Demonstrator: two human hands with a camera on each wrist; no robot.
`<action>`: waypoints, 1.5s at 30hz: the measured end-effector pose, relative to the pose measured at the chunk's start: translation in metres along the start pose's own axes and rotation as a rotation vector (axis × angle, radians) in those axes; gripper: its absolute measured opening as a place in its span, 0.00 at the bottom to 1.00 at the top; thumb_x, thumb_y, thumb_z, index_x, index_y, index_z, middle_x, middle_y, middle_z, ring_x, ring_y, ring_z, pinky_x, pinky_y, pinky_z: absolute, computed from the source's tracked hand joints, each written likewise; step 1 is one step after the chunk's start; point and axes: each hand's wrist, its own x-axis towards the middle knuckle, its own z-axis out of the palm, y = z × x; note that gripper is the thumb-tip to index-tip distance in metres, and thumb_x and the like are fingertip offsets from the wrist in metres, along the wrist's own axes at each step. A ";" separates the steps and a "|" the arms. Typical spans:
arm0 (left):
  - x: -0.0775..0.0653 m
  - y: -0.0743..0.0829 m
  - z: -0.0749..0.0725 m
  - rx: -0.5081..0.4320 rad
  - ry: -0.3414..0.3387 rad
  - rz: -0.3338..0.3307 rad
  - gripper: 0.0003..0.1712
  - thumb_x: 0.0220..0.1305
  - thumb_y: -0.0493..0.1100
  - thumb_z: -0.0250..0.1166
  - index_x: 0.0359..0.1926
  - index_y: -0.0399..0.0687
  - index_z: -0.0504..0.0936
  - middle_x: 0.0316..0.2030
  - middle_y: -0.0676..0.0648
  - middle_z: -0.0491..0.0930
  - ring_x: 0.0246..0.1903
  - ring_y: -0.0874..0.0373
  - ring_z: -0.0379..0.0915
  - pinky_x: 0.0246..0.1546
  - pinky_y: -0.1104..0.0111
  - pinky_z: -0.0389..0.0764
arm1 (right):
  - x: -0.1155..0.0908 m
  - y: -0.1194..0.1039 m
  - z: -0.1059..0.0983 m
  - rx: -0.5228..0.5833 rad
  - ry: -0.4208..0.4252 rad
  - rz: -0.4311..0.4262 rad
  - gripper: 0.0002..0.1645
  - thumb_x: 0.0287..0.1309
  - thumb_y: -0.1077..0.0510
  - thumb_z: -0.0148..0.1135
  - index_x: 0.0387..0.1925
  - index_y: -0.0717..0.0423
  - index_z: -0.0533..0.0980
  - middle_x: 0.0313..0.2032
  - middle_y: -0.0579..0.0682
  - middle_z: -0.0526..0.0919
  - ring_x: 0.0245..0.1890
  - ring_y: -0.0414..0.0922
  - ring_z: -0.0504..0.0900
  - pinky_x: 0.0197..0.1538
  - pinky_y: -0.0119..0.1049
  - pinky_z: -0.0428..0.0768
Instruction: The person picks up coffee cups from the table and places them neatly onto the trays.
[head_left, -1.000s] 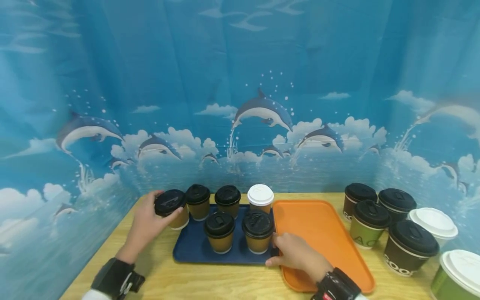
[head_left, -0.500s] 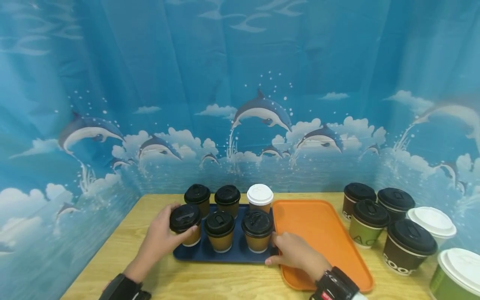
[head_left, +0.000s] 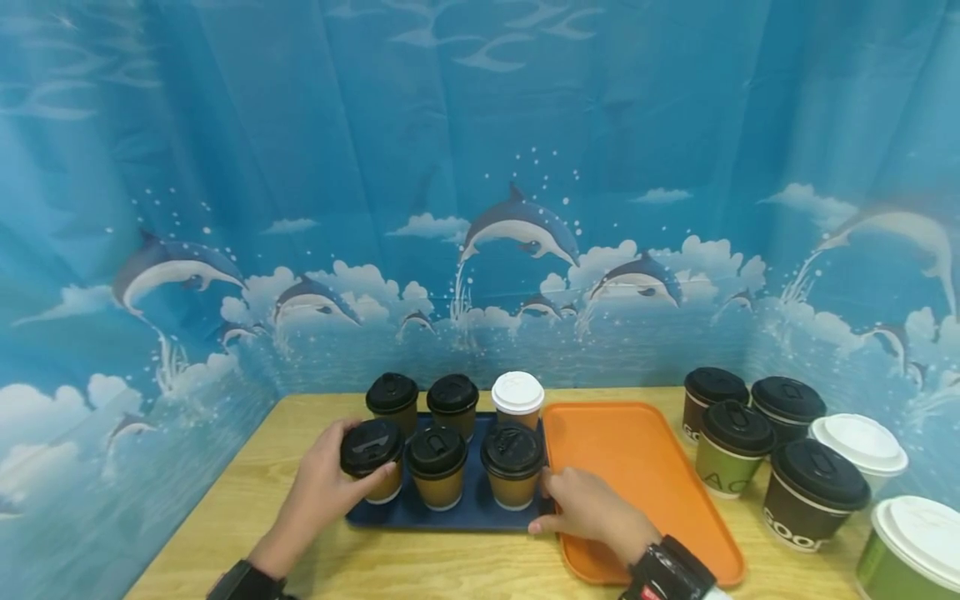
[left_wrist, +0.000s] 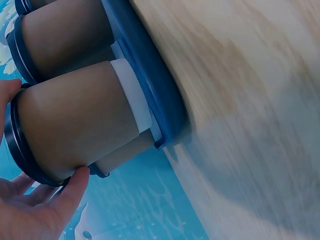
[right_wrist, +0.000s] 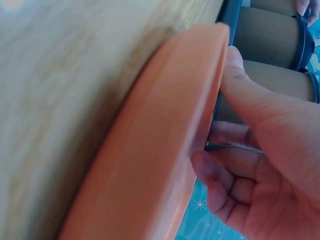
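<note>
My left hand grips a brown paper coffee cup near its black lid. This cup stands at the front left of the dark blue tray, its base at the tray surface in the left wrist view. Beside it on the tray are a middle black-lidded cup and a right one. Behind them stand two more black-lidded cups, a left and a middle, and a white-lidded cup. My right hand holds the blue tray's right edge, thumb toward the front.
An orange tray lies right of the blue one, partly under my right forearm. Several larger lidded cups stand farther right, among them a green one, a dark brown one and a white-lidded green one. A dolphin-printed curtain hangs behind the wooden table.
My left hand has carried its cup right and toward me, from the tray's left side to the front left spot. In the last half second it barely moved. The right hand stays at the tray edge.
</note>
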 end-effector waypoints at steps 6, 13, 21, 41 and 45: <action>-0.002 -0.003 0.002 -0.005 -0.110 -0.066 0.47 0.43 0.69 0.68 0.57 0.44 0.68 0.48 0.42 0.73 0.44 0.50 0.74 0.40 0.57 0.79 | -0.002 0.001 0.000 -0.006 0.015 -0.014 0.30 0.40 0.34 0.67 0.32 0.55 0.75 0.18 0.38 0.68 0.17 0.34 0.64 0.20 0.30 0.64; 0.002 -0.004 0.002 -0.019 -0.166 -0.105 0.48 0.42 0.71 0.66 0.57 0.46 0.67 0.47 0.43 0.73 0.44 0.51 0.74 0.40 0.58 0.78 | -0.004 0.001 -0.002 0.003 0.017 -0.013 0.31 0.40 0.35 0.67 0.35 0.57 0.76 0.21 0.40 0.73 0.19 0.33 0.68 0.22 0.31 0.66; -0.001 -0.007 0.002 0.004 -0.161 -0.100 0.48 0.41 0.71 0.67 0.56 0.46 0.68 0.47 0.44 0.74 0.43 0.52 0.74 0.38 0.58 0.77 | -0.004 -0.001 0.001 -0.010 -0.001 -0.005 0.32 0.40 0.34 0.67 0.35 0.56 0.76 0.20 0.39 0.72 0.19 0.33 0.67 0.21 0.31 0.65; -0.004 -0.002 -0.007 0.068 -0.171 -0.087 0.50 0.44 0.71 0.66 0.60 0.44 0.66 0.52 0.41 0.72 0.48 0.48 0.71 0.41 0.53 0.77 | -0.003 -0.002 0.000 -0.013 0.018 0.018 0.31 0.39 0.34 0.67 0.33 0.55 0.75 0.16 0.38 0.65 0.16 0.35 0.63 0.19 0.31 0.63; -0.005 0.000 -0.006 0.088 -0.163 -0.088 0.51 0.43 0.73 0.65 0.60 0.46 0.65 0.55 0.39 0.69 0.52 0.44 0.69 0.44 0.49 0.75 | -0.003 -0.002 0.000 -0.018 0.021 0.012 0.30 0.39 0.33 0.67 0.32 0.54 0.75 0.16 0.38 0.64 0.16 0.35 0.62 0.19 0.31 0.62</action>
